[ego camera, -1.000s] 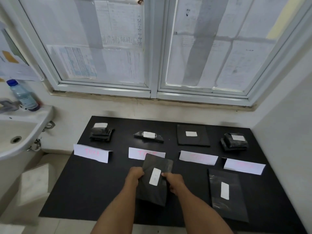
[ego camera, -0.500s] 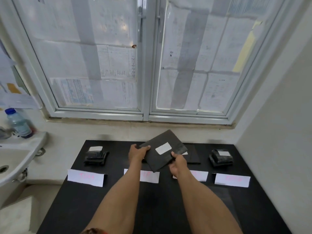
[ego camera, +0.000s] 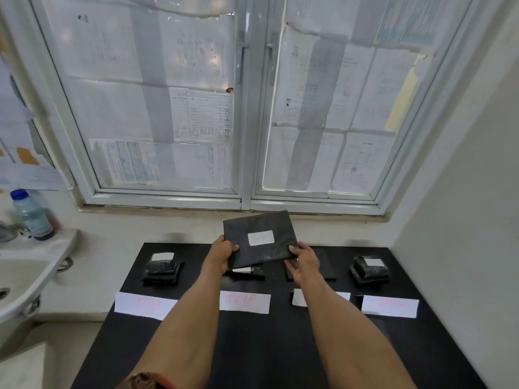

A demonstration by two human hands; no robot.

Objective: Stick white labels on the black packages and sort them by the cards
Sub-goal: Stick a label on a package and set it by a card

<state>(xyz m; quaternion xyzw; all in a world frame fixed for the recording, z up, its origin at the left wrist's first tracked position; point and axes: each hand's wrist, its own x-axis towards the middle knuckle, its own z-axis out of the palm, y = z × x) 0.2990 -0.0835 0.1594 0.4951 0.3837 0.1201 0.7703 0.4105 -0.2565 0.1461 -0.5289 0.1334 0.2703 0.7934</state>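
Five black packages, four cards

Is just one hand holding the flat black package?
No, the left hand and the right hand each grip a lower corner of the flat black package.

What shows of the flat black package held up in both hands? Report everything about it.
The flat black package is a thin, stiff-looking rectangle, matt and faintly scuffed, with one white label stuck near its middle; any writing on it is too faint to read. It is held landscape, face toward the camera, slightly tilted, above the back of the black table. The left hand pinches its lower left corner and the right hand its lower right corner; nothing else touches it.
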